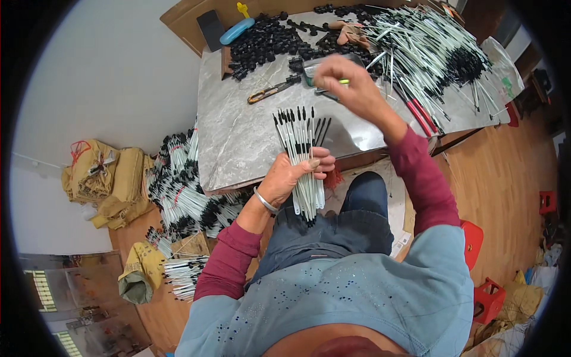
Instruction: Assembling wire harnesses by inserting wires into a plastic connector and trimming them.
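Note:
My left hand [292, 177] is closed round a fanned bundle of thin white rods with black ends [304, 172], held upright over my lap at the table's near edge. The rods' black upper tips spread apart above my fingers. My right hand [350, 86] is raised over the table, fingers curled in toward the thumb; whatever is between them, if anything, is hidden. Below and behind it lies a dark tray-like piece [333, 62], partly covered by the hand. A pair of thread snips with yellow-orange handles [270, 92] rests on the grey tabletop [232, 137] to the left.
Small black parts [264, 44] lie heaped at the back, beside a phone [210, 30] and a blue object [237, 31]. A large pile of white rods [422, 44] covers the back right, near red handles [423, 114]. Bundled rods [178, 178] and yellow sacks [98, 172] stand on the left floor.

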`<action>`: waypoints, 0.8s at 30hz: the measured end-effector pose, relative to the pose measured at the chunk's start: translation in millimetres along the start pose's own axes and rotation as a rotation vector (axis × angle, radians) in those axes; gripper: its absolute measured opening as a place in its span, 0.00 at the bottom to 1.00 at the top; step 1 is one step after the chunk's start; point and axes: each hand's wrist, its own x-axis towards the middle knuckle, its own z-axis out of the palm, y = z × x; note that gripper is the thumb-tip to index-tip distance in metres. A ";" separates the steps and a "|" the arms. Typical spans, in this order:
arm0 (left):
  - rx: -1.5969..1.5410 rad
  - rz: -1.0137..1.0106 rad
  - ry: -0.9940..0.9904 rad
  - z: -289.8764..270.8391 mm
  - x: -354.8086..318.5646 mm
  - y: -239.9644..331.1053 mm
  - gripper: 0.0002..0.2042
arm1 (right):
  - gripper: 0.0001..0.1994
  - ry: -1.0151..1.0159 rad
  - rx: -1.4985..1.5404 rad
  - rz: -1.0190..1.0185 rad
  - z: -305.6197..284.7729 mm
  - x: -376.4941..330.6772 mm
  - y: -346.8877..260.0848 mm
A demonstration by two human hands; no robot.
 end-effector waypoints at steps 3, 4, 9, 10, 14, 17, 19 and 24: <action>0.000 0.015 -0.016 0.6 -0.2 0.1 0.18 | 0.04 -0.117 -0.161 0.069 2.2 -30.1 -38.7; -0.004 0.017 -0.020 0.8 -0.2 0.3 0.17 | 0.04 -0.093 -0.154 0.095 4.1 -35.1 -46.1; -0.038 0.010 -0.023 2.5 0.5 2.1 0.16 | 0.07 -0.030 -0.161 0.155 5.1 -43.6 -59.5; -0.049 0.007 -0.028 2.9 0.2 2.3 0.16 | 0.08 -0.036 -0.175 0.140 4.7 -43.5 -59.3; -0.061 0.006 -0.035 3.5 0.1 2.5 0.16 | 0.09 -0.043 -0.203 0.103 5.8 -45.9 -56.9; -0.063 0.010 -0.044 2.7 0.0 1.8 0.15 | 0.11 -0.014 -0.178 0.083 9.2 -49.0 -54.7; -0.061 0.012 -0.048 1.9 0.4 1.1 0.14 | 0.12 0.001 -0.169 0.070 9.9 -50.2 -53.1; -0.027 0.002 -0.041 0.5 1.6 -0.1 0.14 | 0.10 -0.035 -0.198 0.096 9.0 -50.5 -51.4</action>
